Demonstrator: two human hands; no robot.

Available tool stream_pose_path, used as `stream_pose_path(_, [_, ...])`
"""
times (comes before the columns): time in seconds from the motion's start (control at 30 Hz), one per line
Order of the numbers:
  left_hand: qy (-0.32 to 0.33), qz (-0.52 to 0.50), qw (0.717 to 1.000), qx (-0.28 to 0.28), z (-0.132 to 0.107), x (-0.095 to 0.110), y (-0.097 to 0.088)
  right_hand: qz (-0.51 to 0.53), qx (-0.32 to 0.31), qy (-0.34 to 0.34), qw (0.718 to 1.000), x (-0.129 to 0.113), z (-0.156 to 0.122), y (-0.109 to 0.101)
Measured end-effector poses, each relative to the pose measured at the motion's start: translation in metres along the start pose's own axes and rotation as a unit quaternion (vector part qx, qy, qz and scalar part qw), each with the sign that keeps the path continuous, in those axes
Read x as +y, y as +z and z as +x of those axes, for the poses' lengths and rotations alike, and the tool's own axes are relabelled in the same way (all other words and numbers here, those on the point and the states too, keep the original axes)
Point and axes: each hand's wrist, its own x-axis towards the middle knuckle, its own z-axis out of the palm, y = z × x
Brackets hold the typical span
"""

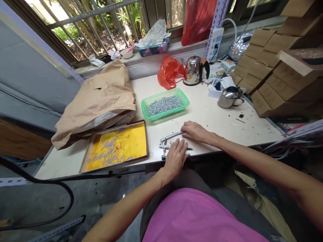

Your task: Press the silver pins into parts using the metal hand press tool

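Observation:
A metal plier-like hand tool [164, 142] with two long handles, a spring and a small red part lies on the table near its front edge. My left hand [176, 154] rests over its lower handle, fingers stretched out and lying nearly flat. Curled fingers of my right hand [194, 130] close around the end of the upper handle; their undersides are hidden. Left of the tool, a shallow tray [147, 143] with a yellow lining holds scattered small metal pins [111, 148]. Behind the tool sits a green plastic basket [185, 101] full of similar small metal pieces [165, 105].
A large brown paper bag [101, 90] lies at the back left. Toward the back stand a red plastic bag [169, 72], a steel kettle [193, 71] and a small steel pot [229, 97]. Stacked cardboard boxes [275, 77] line the right side. The table's front edge runs close to my body.

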Motion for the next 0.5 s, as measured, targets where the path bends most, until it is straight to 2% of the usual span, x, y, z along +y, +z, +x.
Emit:
stream_pose_path(0.13, [-0.006, -0.047, 0.999, -0.005, -0.002, 0.005, 0.005, -0.053, 0.014, 0.036, 0.998, -0.001, 0.021, -0.001])
stream_pose_path(0.23, [-0.007, -0.062, 0.998, 0.003, 0.000, 0.002, 0.002, -0.077, 0.020, 0.050, 0.996, -0.013, 0.030, -0.005])
stream_pose_path(0.3, [0.003, -0.075, 0.997, 0.006, -0.001, 0.000, 0.003, -0.076, 0.013, -0.014, 0.997, -0.032, 0.031, -0.005])
stream_pose_path(0.37, [0.008, -0.091, 0.996, -0.001, -0.003, -0.001, 0.006, -0.055, -0.013, -0.136, 0.989, -0.057, 0.031, -0.005])
stream_pose_path(0.43, [0.008, -0.102, 0.995, -0.016, -0.006, -0.002, 0.010, -0.046, -0.049, -0.238, 0.969, -0.081, 0.030, -0.003])
stream_pose_path(0.5, [0.017, -0.103, 0.994, -0.029, -0.009, -0.001, 0.013, -0.064, -0.073, -0.281, 0.955, -0.098, 0.033, -0.001])
